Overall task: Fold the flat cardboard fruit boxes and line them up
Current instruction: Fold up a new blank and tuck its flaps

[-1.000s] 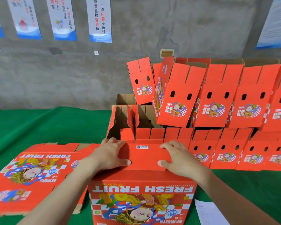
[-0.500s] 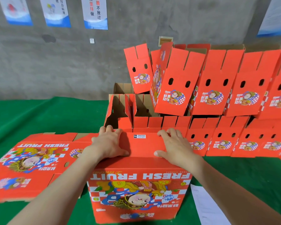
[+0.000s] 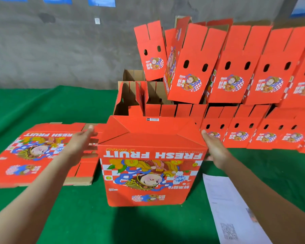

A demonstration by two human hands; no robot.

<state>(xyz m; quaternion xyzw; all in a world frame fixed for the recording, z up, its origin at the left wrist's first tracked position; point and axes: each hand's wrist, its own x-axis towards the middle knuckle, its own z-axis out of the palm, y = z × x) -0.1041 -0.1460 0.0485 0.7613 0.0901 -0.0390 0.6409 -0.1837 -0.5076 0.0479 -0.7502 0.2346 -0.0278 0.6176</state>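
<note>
A red "FRESH FRUIT" box (image 3: 151, 173) stands upside down on the green table (image 3: 42, 110) in front of me, its folded bottom flaps facing up. My left hand (image 3: 81, 141) lies with straight fingers against the box's left side. My right hand (image 3: 214, 148) lies flat against its right side. A stack of flat red boxes (image 3: 28, 154) lies to the left. Several folded red boxes (image 3: 236, 134) are lined up behind, with a second tilted row (image 3: 231, 67) stacked on them.
A white printed sheet of paper (image 3: 231, 208) lies on the table at the right, near my right forearm. A grey concrete wall (image 3: 60, 46) with posters closes the back. Open brown-lined boxes (image 3: 130, 95) stand just behind the box between my hands.
Both hands have come off the top flaps and moved out to the box's left and right sides. The camera view has tilted downward.
</note>
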